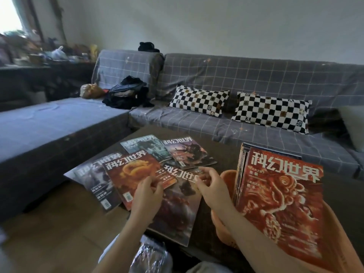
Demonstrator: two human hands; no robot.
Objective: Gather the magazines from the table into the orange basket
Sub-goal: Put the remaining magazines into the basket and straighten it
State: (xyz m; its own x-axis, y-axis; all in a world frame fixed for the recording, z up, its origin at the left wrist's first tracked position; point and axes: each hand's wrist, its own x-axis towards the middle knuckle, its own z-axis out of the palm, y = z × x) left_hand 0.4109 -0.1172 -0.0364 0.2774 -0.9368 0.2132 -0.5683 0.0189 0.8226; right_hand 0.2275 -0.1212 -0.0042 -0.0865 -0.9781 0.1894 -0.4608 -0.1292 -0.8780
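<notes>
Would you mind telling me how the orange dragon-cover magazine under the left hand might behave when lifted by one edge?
The thin orange dragon-cover magazine would probably droop rather than stay flat. Its cover looks glossy, so it may slide over the grey magazine beneath it. The left hand at its near edge alone might let it sag.
</notes>
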